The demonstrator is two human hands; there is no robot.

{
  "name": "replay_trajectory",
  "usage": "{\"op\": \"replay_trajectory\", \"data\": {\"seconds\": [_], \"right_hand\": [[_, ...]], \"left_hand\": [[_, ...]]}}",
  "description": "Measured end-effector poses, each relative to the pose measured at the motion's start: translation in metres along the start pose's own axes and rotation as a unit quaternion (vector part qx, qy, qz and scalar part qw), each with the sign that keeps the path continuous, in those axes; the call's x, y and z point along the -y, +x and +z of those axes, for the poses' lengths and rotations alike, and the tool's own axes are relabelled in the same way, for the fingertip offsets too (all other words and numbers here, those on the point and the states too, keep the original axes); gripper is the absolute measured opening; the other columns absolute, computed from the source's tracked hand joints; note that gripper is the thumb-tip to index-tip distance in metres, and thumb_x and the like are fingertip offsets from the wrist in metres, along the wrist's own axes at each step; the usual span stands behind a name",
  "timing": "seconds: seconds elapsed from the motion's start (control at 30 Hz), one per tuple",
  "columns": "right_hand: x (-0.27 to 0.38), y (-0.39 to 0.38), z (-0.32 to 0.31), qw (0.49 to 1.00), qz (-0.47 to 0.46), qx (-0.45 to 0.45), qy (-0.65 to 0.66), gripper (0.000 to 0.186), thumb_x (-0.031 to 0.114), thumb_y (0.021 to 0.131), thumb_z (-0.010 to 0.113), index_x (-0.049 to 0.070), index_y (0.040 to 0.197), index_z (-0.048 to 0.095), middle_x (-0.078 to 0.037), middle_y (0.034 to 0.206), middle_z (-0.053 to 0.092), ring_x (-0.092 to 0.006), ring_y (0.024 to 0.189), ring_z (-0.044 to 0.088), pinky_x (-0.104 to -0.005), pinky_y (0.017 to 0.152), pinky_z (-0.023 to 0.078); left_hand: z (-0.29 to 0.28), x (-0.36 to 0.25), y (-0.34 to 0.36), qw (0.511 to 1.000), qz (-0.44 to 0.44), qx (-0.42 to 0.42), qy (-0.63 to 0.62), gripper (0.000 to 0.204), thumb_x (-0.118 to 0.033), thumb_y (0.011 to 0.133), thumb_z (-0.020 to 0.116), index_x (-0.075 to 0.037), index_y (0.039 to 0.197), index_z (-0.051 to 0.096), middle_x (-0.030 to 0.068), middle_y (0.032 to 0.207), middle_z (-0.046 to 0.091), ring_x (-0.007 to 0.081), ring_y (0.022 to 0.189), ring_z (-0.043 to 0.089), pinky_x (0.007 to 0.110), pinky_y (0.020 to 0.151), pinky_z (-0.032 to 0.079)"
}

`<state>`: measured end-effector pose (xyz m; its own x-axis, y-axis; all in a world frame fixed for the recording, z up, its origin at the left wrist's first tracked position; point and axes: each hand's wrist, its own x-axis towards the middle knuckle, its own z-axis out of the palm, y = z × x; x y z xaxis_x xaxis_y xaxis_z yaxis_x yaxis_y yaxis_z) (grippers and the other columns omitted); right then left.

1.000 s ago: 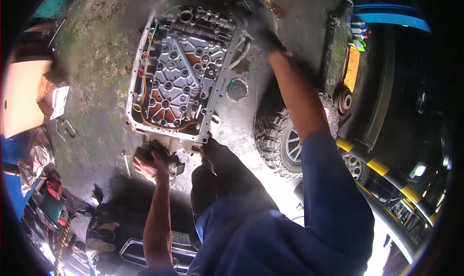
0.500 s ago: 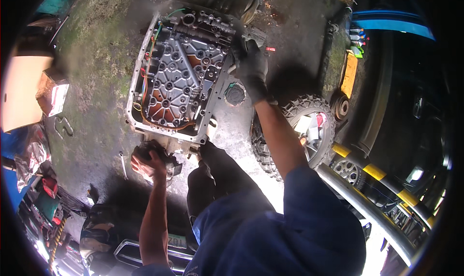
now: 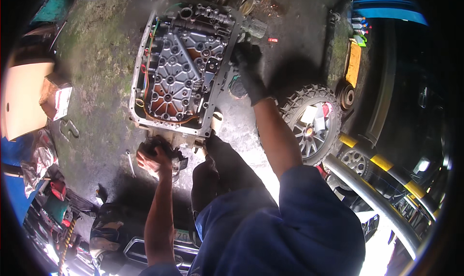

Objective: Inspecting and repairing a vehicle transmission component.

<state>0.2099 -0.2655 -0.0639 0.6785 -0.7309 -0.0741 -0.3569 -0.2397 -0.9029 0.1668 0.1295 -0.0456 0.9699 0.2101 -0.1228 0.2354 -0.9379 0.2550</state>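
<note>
In the head view, an open metal housing (image 3: 223,78) lies on the floor in front of the person, holding a ribbed metal block (image 3: 171,78) studded with bolts, with coloured wires (image 3: 147,80) along its left inner wall. The left hand (image 3: 153,159) bends over a dark part (image 3: 165,146) near its lower end; the gloved right hand (image 3: 249,69) is bunched beside its right rim. Whether either hand's fingers pinch anything, I cannot tell. Leftward stands a cardboard box (image 3: 47,98), contents unclear.

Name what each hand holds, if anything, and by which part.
Cannot tell: left hand at the near end of the metal unit, right hand at its right edge.
</note>
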Motion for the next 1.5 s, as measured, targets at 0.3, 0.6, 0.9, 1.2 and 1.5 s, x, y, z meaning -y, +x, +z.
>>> {"op": "replay_trajectory", "data": {"seconds": [0.3,0.6,0.9,1.2,1.5], "right_hand": [[0.016,0.013,-0.010,0.950,-0.236,-0.140,-0.150,0.019,0.017,0.087,0.066,0.002,0.097,0.060,-0.009,0.082,0.065,-0.0181,0.067,0.061,-0.0333,0.061,0.048],[0.030,-0.002,0.005,0.935,-0.186,-0.171,-0.251,0.034,0.033,0.083,0.069,0.002,0.094,0.062,-0.018,0.080,0.066,-0.0366,0.074,0.065,-0.0418,0.064,0.049],[0.030,0.041,0.003,0.987,-0.114,-0.091,-0.074,0.036,0.029,0.087,0.061,-0.003,0.103,0.056,-0.025,0.090,0.062,-0.0420,0.084,0.061,-0.0471,0.072,0.046],[0.048,0.020,0.009,0.988,-0.071,-0.074,-0.111,0.044,0.042,0.087,0.058,0.003,0.106,0.055,-0.025,0.084,0.065,-0.0467,0.083,0.061,-0.0542,0.072,0.046],[0.062,0.097,-0.029,0.954,-0.103,-0.061,-0.276,0.045,0.050,0.083,0.062,0.012,0.108,0.061,-0.020,0.092,0.067,-0.0414,0.090,0.063,-0.0488,0.075,0.049]], "left_hand": [[-0.002,-0.011,-0.003,0.999,0.033,-0.005,0.001,0.050,-0.029,0.074,0.059,-0.004,0.117,0.052,0.0181,0.115,0.054,0.0368,0.113,0.045,0.051,0.100,0.031],[-0.003,-0.003,-0.002,0.999,0.045,-0.006,0.010,0.051,-0.026,0.073,0.059,-0.004,0.119,0.051,0.0186,0.116,0.053,0.0377,0.111,0.045,0.052,0.099,0.031],[0.002,-0.009,0.000,1.000,0.026,-0.008,0.009,0.051,-0.025,0.072,0.059,-0.004,0.119,0.051,0.0178,0.115,0.052,0.0366,0.112,0.043,0.051,0.099,0.031],[-0.004,0.001,0.001,1.000,0.025,-0.012,-0.011,0.051,-0.028,0.074,0.060,-0.004,0.118,0.052,0.0188,0.115,0.053,0.0372,0.112,0.044,0.052,0.100,0.030],[0.000,-0.013,0.000,1.000,0.029,0.004,-0.001,0.053,-0.028,0.076,0.062,-0.010,0.126,0.051,0.0165,0.123,0.051,0.0366,0.120,0.041,0.048,0.104,0.031]]}}
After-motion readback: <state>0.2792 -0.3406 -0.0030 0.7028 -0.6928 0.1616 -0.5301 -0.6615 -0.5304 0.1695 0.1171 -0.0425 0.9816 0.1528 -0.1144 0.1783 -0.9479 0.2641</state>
